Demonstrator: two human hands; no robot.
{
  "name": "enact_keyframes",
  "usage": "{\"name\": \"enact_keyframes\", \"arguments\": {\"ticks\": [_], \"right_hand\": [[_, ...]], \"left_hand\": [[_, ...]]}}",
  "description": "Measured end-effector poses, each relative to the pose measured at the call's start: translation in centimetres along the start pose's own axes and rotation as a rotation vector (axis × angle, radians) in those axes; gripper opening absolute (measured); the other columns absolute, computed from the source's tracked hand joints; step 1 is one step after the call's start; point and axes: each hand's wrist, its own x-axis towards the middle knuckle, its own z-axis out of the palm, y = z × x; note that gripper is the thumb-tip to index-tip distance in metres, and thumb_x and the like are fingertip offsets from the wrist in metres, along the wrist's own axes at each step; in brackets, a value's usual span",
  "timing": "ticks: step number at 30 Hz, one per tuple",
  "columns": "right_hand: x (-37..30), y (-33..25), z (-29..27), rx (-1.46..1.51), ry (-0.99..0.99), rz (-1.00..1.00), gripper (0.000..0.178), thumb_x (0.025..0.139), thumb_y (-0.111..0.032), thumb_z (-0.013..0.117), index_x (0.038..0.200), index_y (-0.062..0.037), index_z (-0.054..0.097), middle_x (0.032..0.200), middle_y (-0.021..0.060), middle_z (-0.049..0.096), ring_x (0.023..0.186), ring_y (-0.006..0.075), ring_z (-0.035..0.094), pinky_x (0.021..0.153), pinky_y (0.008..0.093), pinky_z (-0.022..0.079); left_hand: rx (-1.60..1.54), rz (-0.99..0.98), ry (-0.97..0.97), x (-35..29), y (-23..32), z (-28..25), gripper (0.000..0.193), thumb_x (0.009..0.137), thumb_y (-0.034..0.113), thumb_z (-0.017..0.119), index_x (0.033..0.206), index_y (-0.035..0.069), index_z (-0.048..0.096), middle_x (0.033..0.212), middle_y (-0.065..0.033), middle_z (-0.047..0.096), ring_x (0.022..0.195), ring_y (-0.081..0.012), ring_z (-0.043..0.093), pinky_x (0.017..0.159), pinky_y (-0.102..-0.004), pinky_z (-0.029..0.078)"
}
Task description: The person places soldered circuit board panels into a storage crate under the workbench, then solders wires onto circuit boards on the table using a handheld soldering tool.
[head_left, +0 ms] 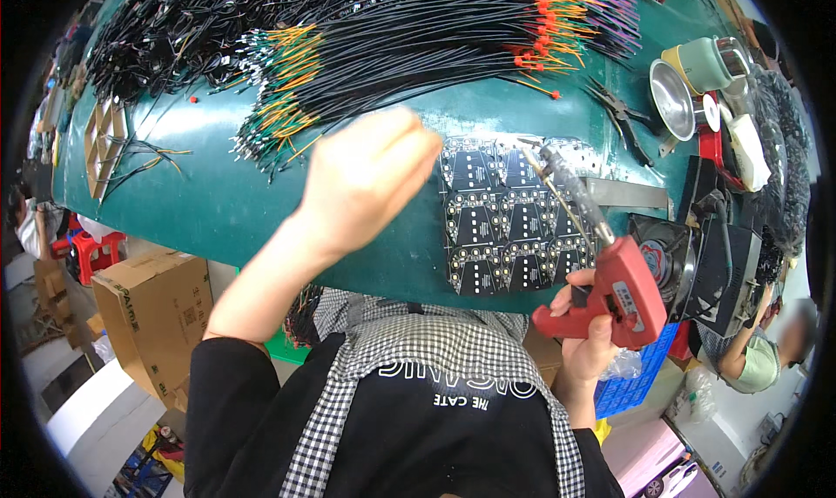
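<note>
My right hand (585, 346) is wrapped round the handle of a red soldering gun (629, 293). The gun's long metal barrel and thin feed tube slant up and left, their tip over the far part of a panel of black circuit boards (475, 224). My left hand (370, 171) is raised left of the panel, with its fingers curled together; whatever they may hold is hidden. Just beyond it lies a thick bundle of black wires (418, 41) with orange, green and white ends on the left and red connectors on the right.
Black-handled pliers (623, 119) and a steel ruler (625, 193) lie right of the boards. A metal bowl (672, 99), a green cup (701, 64) and a black fan unit (666, 254) stand at the right. Tangled black cables (165, 41) cover the far left; a cardboard frame (104, 145) lies nearer.
</note>
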Motion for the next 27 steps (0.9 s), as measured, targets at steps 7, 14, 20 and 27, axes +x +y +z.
{"name": "enact_keyframes", "arguments": {"ticks": [7,14,20,27], "right_hand": [[-0.5,1.0,-0.4,-0.001,-0.111,0.185,0.069,0.079,-0.030,0.081,0.129,0.0064,0.050,0.114,0.0199,0.064,0.083,0.0233,0.066,0.071,0.0351,0.056],[-1.7,1.6,0.1,0.069,-0.133,0.285,0.068,0.082,-0.027,0.080,0.137,-0.0016,0.048,0.119,0.0173,0.063,0.077,0.0159,0.060,0.072,0.0291,0.052],[-1.5,1.8,0.8,-0.265,-0.121,0.220,0.068,0.082,-0.054,0.073,0.112,0.0051,0.058,0.092,0.0112,0.063,0.062,0.0153,0.055,0.057,0.0288,0.045],[-1.3,1.6,1.1,-0.290,-0.138,0.218,0.062,0.083,-0.055,0.071,0.099,0.0039,0.059,0.083,0.0097,0.061,0.063,0.0154,0.056,0.059,0.0297,0.045]], "left_hand": [[0.086,0.025,-0.082,-5.6,0.1,3.0,0.029,0.067,0.006,0.068,0.095,0.005,0.071,0.080,-0.0008,0.057,0.064,-0.0137,0.057,0.050,-0.0275,0.046],[0.002,-0.011,-0.051,-5.3,0.1,3.4,0.032,0.061,-0.007,0.070,0.093,-0.002,0.069,0.082,-0.0079,0.060,0.061,-0.0184,0.058,0.050,-0.0298,0.047],[0.093,0.064,-0.072,-5.6,-0.2,3.4,0.031,0.064,0.007,0.067,0.094,0.000,0.070,0.088,-0.0040,0.060,0.064,-0.0127,0.056,0.046,-0.0228,0.045],[0.118,0.086,-0.028,-5.6,-0.1,4.0,0.030,0.064,0.006,0.068,0.092,-0.002,0.070,0.086,-0.0040,0.059,0.063,-0.0115,0.053,0.043,-0.0215,0.043]]}}
